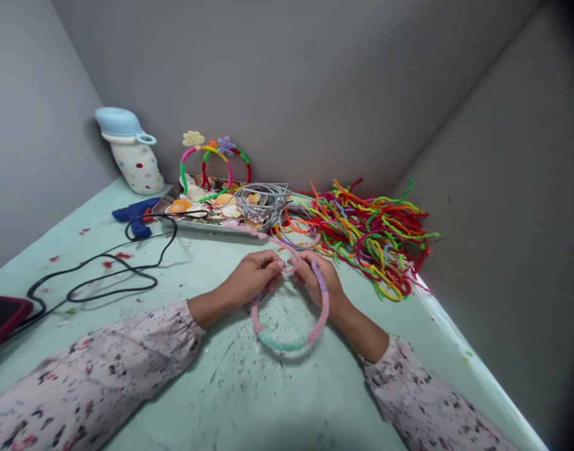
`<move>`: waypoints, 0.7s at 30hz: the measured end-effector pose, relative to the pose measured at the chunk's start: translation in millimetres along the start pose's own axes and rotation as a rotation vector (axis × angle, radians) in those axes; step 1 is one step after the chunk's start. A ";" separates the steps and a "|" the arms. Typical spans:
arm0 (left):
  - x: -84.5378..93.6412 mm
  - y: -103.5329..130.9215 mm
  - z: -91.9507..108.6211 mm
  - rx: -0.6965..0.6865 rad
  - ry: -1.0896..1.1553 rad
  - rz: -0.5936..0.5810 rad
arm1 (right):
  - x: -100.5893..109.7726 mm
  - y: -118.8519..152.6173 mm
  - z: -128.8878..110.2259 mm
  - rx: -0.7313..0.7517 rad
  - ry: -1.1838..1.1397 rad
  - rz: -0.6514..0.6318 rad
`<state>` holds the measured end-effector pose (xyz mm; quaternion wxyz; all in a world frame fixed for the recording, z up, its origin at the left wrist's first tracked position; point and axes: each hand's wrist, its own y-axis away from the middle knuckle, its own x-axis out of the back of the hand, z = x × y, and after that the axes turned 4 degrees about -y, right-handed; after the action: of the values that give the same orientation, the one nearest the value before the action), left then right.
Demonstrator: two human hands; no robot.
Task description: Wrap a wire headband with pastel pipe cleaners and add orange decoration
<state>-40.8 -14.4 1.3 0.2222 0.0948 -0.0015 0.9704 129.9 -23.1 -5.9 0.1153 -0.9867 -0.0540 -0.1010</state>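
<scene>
A fuzzy hoop (283, 344) in pink, mint and lilac hangs below my two hands, over the pale green table (249, 394). My left hand (258, 274) is closed at the hoop's upper left, its thumb and fingers pinched near the middle. My right hand (322, 282) is closed round the upper right part, with the lilac stretch passing over its fingers. Between the fingertips a pink pipe cleaner (290, 249) is looped, and its tail runs up and left toward the tray. The exact grip of the fingertips is partly hidden.
Behind my hands are a metal tray (211, 227) of shells, two colourful flower hoops (229, 164), coiled grey wire (263, 200) and heaped pipe cleaners (375, 232). At left are a blue glue gun (135, 213), its black cord (112, 257), a bottle (135, 163) and a red-edged device (5, 316).
</scene>
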 end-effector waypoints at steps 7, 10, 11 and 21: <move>-0.9 -1.1 1.3 -0.016 -0.163 0.019 | 0.2 -0.7 5.9 0.005 -0.012 0.001; -1.6 0.0 2.1 -0.021 -0.186 0.025 | -0.9 -1.9 8.9 0.005 -0.050 -0.006; -1.9 0.4 2.2 -0.028 -0.179 0.034 | -1.4 -2.3 9.1 0.000 -0.066 -0.004; -1.9 -4.6 1.2 0.033 -0.071 0.080 | -1.2 -0.6 -0.6 0.005 -0.054 -0.099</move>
<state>-36.9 -11.2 1.9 0.1814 0.1327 0.0027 0.9744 128.5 -22.8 -5.4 0.1114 -0.9849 -0.1060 -0.0795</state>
